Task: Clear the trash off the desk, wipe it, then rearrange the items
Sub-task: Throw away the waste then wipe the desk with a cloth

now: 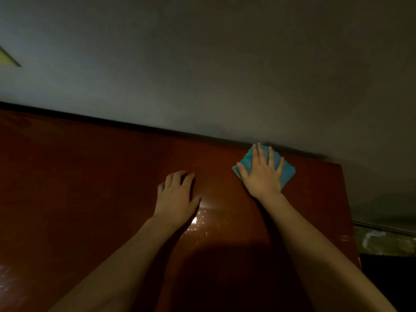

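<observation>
The glossy reddish-brown wooden desk [90, 188] fills the lower part of the head view, its far edge running against a plain grey wall [202, 64]. The right hand [262, 174] lies flat on a small teal-blue cleaning cloth [288, 174], fingers straight and spread, palm pressing the cloth down onto the desk top. The cloth is folded into a rough diamond, its corners poking out on either side of the hand, and it sits close to the desk's far edge, near the far right corner, with the fingertips almost reaching the wall.

The left hand [176, 197] rests on the bare desk surface, to the left of the cloth and a little nearer the person. Its fingers are loosely bent, tips touching the wood, and it holds nothing. The two hands are apart, with a strip of shiny desk between them.

Both bare forearms stretch up from the bottom of the view. A bright glare of reflected light shines on the wood just beside the left wrist, with small specks glinting around it. Beyond the right edge of the desk a patch of pale mottled floor [382, 242] is visible. A pale yellowish triangular shape [7, 58] shows at the far left against the wall; what it is cannot be told.
</observation>
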`<state>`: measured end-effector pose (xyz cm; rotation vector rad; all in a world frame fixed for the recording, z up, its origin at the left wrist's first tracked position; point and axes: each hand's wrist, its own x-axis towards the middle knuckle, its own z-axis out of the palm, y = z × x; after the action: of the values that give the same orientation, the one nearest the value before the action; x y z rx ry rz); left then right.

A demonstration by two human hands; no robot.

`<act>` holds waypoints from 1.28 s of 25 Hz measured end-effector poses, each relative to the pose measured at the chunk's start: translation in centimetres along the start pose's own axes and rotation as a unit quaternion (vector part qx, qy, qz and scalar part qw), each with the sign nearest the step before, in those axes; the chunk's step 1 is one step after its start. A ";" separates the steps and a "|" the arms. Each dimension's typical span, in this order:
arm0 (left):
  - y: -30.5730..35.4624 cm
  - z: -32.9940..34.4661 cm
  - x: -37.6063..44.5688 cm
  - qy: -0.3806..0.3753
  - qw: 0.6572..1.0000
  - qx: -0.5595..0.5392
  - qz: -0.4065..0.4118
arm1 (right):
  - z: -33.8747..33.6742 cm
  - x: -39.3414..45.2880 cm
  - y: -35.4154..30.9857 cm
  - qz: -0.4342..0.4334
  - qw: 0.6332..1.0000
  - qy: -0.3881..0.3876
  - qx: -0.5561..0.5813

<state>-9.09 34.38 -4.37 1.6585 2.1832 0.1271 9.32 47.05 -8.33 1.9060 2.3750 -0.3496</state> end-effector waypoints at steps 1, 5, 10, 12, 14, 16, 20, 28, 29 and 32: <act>-1.5 -0.4 0.1 0.000 1.000 -0.001 -0.004 | 0.2 0.1 -1.7 -0.007 1.000 -0.001 -0.003; -8.9 -2.6 0.6 -0.001 1.000 -0.005 -0.009 | 1.2 0.0 -9.0 -0.008 1.000 -0.001 -0.002; -21.1 -6.3 0.8 0.015 1.000 -0.022 -0.016 | 2.5 1.0 -22.9 -0.028 0.999 0.003 -0.019; -26.6 -8.0 0.4 0.020 0.999 -0.028 -0.036 | 3.1 1.5 -29.9 -0.054 0.998 -0.003 -0.029; -32.4 -9.8 0.2 0.033 0.998 -0.022 -0.053 | 3.9 2.2 -37.2 -0.093 0.995 0.001 -0.035; -38.5 -11.2 -0.2 0.056 0.995 -0.028 -0.083 | 4.8 3.0 -44.9 -0.138 0.989 0.001 -0.044; -48.7 -14.0 -1.5 0.082 0.986 -0.036 -0.141 | 6.4 3.9 -57.5 -0.209 0.976 -0.004 -0.062; -61.7 -17.4 -2.7 0.125 0.968 -0.049 -0.213 | 9.0 5.8 -76.2 -0.320 0.945 -0.005 -0.068; -62.7 -17.6 -2.7 0.130 0.967 -0.049 -0.213 | 9.2 6.1 -78.0 -0.332 0.941 -0.005 -0.069; -64.8 -17.7 -3.1 0.146 0.962 -0.054 -0.226 | 10.2 6.7 -82.6 -0.365 0.929 0.000 -0.068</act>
<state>-73.52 15.27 -7.06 1.1005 2.6623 0.3719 -73.22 34.44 -8.90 0.8962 2.9282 -0.2058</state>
